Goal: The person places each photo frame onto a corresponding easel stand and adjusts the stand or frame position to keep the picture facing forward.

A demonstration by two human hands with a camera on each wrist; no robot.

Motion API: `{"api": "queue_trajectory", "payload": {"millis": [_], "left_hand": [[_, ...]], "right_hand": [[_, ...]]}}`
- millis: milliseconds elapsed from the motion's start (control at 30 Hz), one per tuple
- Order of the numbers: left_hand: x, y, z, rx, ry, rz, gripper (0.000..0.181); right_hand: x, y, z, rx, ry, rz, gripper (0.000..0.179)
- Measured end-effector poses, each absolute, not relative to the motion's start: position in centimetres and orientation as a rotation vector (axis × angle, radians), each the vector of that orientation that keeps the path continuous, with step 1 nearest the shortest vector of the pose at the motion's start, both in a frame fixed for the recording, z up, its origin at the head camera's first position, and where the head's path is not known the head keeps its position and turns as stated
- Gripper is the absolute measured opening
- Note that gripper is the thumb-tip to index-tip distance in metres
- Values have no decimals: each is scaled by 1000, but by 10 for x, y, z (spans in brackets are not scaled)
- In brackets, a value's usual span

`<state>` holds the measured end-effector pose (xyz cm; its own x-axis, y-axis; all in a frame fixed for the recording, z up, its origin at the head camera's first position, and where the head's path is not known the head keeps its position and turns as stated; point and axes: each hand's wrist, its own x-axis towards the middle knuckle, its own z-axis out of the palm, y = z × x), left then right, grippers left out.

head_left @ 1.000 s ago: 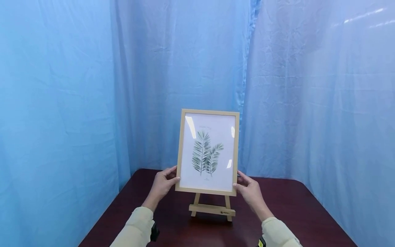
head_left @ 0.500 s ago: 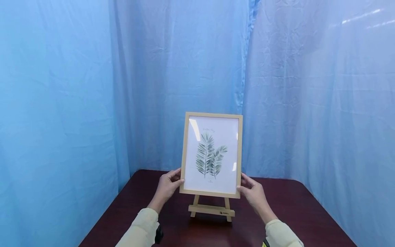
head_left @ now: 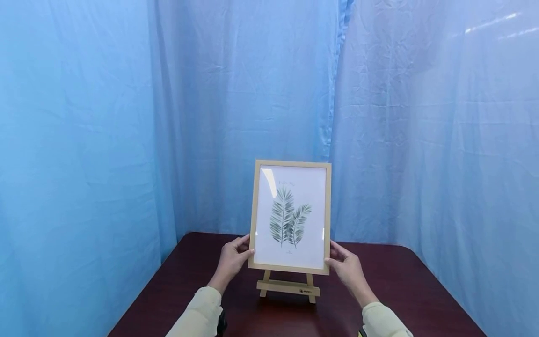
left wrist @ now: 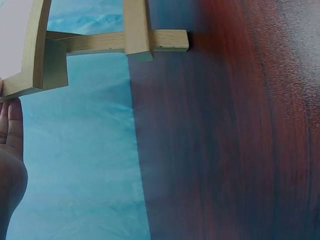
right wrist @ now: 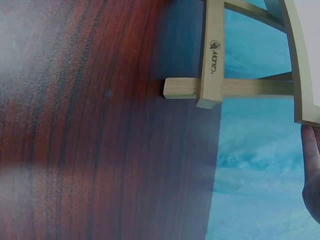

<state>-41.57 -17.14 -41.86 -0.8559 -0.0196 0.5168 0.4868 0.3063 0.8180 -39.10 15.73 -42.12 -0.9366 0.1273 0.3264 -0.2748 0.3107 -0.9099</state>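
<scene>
Both hands hold a framed leaf print (head_left: 290, 217) upright, one at each lower side. My left hand (head_left: 230, 262) pinches the left edge, thumb in front and fingers behind. On the opposite edge my right hand (head_left: 347, 269) grips the frame the same way. Behind and below the picture stands a small wooden easel (head_left: 288, 286), its upper part hidden by the frame. The frame's bottom edge is above the easel's ledge (right wrist: 212, 55), which bears a dark logo. In the left wrist view the frame's corner (left wrist: 32, 75) shows apart from the easel's ledge (left wrist: 136, 25).
The easel's feet rest on a dark red-brown wooden table (head_left: 404, 290) with rounded far corners. Blue curtains (head_left: 252, 93) hang around the table's back and sides. Pale sleeves (head_left: 198, 311) cover the forearms.
The framed print, with both hands on it, has moved slightly right and lower, bringing its bottom edge closer to the easel's ledge. The easel has stayed in place.
</scene>
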Motion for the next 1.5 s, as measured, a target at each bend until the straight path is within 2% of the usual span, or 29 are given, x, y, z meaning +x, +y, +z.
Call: {"api": "queue_trajectory", "payload": {"millis": [500,1000,1500], "left_hand": [[-421,-169,-432,-407,-2149,-1547,47],[-418,-167,-425,-328,-2207,-1572,47],[-421,-164,-442,-287,-2234,-1530,46]], "right_hand": [[-395,153,-435,83,-2243,1621,58],[-390,152,-430,0,-2313,1605,59],[-395,150,-449,-16,-2286,1613,57]]}}
